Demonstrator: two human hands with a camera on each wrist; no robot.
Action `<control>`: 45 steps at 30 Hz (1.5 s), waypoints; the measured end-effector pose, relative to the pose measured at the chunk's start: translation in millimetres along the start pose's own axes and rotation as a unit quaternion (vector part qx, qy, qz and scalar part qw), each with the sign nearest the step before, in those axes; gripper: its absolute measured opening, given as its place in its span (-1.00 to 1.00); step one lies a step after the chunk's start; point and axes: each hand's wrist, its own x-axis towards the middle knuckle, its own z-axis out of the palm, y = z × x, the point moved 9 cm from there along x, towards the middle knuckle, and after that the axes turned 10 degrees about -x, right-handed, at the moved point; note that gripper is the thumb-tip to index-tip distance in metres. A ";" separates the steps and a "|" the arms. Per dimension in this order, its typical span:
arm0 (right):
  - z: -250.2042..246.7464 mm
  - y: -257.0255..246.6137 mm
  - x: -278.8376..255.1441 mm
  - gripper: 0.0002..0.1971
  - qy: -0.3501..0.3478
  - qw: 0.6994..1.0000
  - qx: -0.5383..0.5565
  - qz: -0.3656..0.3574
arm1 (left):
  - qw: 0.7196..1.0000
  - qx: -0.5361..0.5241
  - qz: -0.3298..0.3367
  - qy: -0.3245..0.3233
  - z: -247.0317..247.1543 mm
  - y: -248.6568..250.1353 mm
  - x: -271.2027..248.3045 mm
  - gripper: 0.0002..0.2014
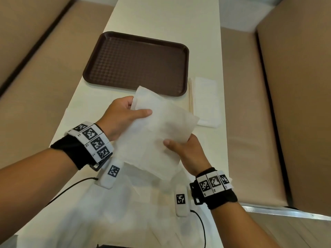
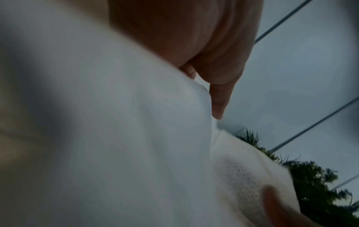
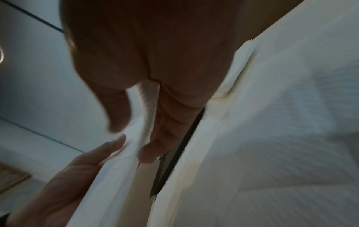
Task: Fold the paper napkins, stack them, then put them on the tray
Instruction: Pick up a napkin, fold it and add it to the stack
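Both hands hold one white paper napkin [image 1: 157, 133] up above the table, just in front of the brown tray [image 1: 93, 56]. My left hand [image 1: 125, 111] pinches its far left edge, thumb on top. At the napkin's near right edge my right hand [image 1: 180, 149] grips it with the thumb on top and the fingers underneath. The same napkin [image 2: 136, 138] fills the left wrist view, and in the right wrist view the napkin [image 3: 147, 110] runs between thumb and fingers. A stack of folded napkins [image 1: 206, 101] lies right of the tray. The tray holds nothing.
Unfolded white napkins [image 1: 136, 208] lie spread on the near part of the cream table [image 1: 161, 15]. Tan bench seats [image 1: 250, 122] flank the table on both sides. Black cables [image 1: 71, 188] run from the wrist cameras over the near table.
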 end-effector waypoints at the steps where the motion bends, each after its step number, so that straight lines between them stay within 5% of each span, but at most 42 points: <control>1: -3.2 -0.6 0.8 -0.63 0.028 0.999 -0.023 0.001 | 1.000 0.006 -0.005 -0.010 0.4 -1.7 0.9 -0.63; 5: -18.5 9.5 4.7 -0.90 0.089 0.995 -0.030 0.033 | 0.994 0.019 -0.055 -0.096 6.5 -12.7 -0.6 -0.48; 11: -20.4 18.5 4.9 -0.83 0.083 0.994 0.021 0.069 | 0.970 0.236 0.051 -0.003 -0.1 2.0 -8.6 -0.64; 13: -13.7 17.8 3.3 -0.80 0.067 0.994 0.044 0.080 | 0.978 0.190 0.054 -0.071 22.2 0.7 -16.6 -0.64; 16: -6.4 12.7 1.8 -0.76 0.041 0.994 0.061 0.086 | 0.976 0.099 -0.029 -0.193 55.3 -11.5 -32.6 -0.62; 20: -8.9 8.6 1.7 -0.71 0.053 0.992 0.072 0.092 | 0.984 0.131 0.048 -0.111 36.3 -3.1 -16.8 -0.87; 23: -9.3 3.4 0.0 -0.70 0.061 0.992 0.069 0.087 | 0.979 0.121 -0.026 -0.161 38.5 -24.6 -12.3 -0.80; 26: -14.2 1.2 0.5 -0.75 0.055 0.990 0.096 0.090 | 0.979 0.122 -0.019 -0.163 45.6 -28.2 -10.8 -0.76; 30: -15.7 3.2 1.0 -0.27 0.010 0.982 0.155 0.106 | 0.983 0.143 0.042 -0.105 56.5 -18.5 -6.3 -0.82; 35: -12.3 -2.6 5.6 -0.66 0.016 0.997 0.056 0.050 | 0.985 0.127 0.033 -0.108 83.4 -23.2 -10.9 -0.82; 45: -46.7 2.1 14.3 -0.66 0.120 0.989 0.061 0.062 | 0.980 -0.061 -0.074 -0.172 79.0 -38.9 -6.3 -0.68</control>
